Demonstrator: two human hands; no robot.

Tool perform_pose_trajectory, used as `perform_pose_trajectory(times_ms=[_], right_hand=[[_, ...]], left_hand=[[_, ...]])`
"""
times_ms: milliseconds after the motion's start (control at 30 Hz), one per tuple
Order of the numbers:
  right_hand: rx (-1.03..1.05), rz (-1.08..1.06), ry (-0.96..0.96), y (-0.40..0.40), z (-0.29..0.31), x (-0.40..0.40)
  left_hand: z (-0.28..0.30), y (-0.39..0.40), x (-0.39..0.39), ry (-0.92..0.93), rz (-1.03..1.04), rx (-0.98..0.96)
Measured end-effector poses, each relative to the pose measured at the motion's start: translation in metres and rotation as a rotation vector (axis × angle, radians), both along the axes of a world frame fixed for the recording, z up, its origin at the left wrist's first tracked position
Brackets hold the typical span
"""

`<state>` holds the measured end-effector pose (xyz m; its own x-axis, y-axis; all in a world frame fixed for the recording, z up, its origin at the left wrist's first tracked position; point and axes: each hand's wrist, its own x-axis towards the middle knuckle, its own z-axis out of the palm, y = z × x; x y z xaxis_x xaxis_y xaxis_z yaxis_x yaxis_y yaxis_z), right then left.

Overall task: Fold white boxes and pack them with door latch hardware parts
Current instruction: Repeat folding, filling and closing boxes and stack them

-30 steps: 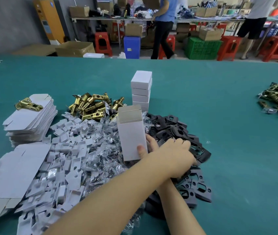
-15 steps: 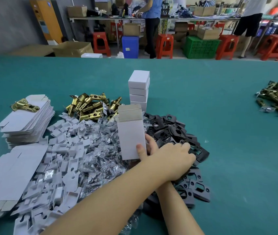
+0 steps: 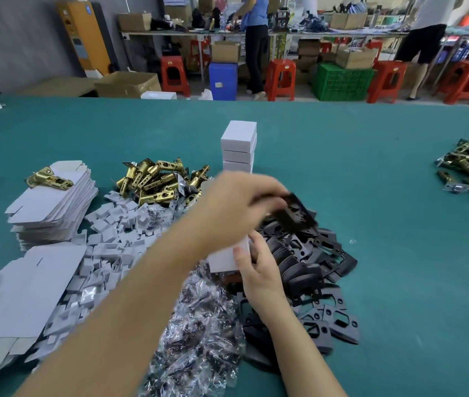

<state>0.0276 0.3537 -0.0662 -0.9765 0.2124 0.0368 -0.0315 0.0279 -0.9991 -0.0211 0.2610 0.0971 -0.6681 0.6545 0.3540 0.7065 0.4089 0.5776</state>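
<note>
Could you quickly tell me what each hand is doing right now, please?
Left hand: pinching a black plate.
Right hand: gripping the white box.

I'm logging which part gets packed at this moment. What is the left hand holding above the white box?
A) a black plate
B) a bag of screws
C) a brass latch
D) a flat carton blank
A: the left hand pinches a black plate over the white box, which the right hand grips.
</note>
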Motion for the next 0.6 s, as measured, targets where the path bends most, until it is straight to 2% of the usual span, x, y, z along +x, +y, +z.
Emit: perform_pose_trajectory(times_ms=[133, 300, 400, 600], right_hand=[[0.058, -0.013, 0.002, 0.003, -0.005, -0.002], [0.057, -0.008, 0.009, 0.001, -0.005, -0.002], [0.037, 0.009, 0.036, -0.001, -0.006, -0.002], [0.000, 0.036, 0.064, 0.000, -0.008, -0.004]], left_hand=[[0.011, -0.053, -0.028, 0.061, 0.271, 0.125], [0.002, -0.072, -0.042, 0.086, 0.495, -0.003], [-0.002, -0.066, -0.040, 0.072, 0.506, -0.089], [-0.006, -0.053, -0.027, 0.015, 0.368, -0.256]])
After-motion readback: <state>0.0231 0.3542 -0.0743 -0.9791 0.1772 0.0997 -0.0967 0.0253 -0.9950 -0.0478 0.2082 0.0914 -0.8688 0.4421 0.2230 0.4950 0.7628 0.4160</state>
